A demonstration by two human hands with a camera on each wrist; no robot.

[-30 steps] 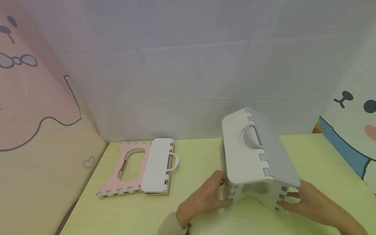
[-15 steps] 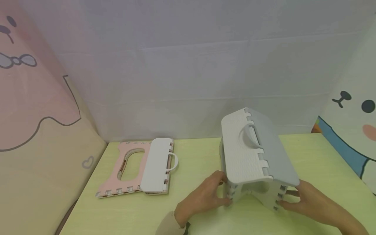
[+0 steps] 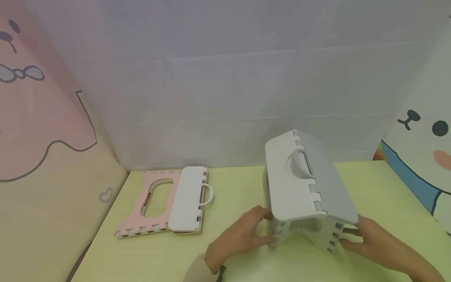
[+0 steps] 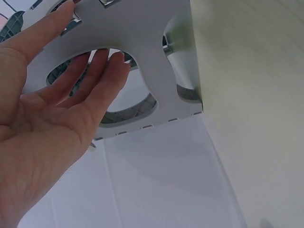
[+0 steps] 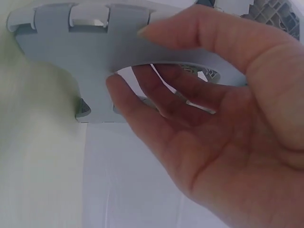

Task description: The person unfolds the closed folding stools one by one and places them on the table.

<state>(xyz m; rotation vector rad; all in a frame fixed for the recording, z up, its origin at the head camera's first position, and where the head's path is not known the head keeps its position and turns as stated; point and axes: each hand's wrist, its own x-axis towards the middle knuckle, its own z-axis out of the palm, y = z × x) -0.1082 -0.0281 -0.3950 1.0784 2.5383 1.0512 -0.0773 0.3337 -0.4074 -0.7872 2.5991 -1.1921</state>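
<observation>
A partly unfolded white and grey folding step stool [image 3: 292, 180] stands on the right of the table, its two-part top peaked like a roof with a carry handle [image 3: 301, 163]. My left hand [image 3: 243, 237] holds its left side panel. In the left wrist view, the fingertips [image 4: 114, 64] reach into the oval opening of the grey panel [image 4: 161, 83], thumb on the outer side. My right hand [image 3: 373, 243] is at the right panel. In the right wrist view, its fingers [image 5: 128, 99] hook into the opening of the panel [image 5: 90, 61]; in the head view its thumb sits slightly off the edge.
A second stool, pink and white [image 3: 188, 199], lies folded flat on the left of the pale green table [image 3: 239, 188]. White cloth [image 3: 225, 98] hangs behind the table. Printed cartoon cloths cover the left [image 3: 46, 129] and right [image 3: 430, 156] sides.
Both hands stay at the stool. The right thumb has drawn slightly away from the panel edge, and the left wrist has shifted a little to the left. The stool looks unchanged.
</observation>
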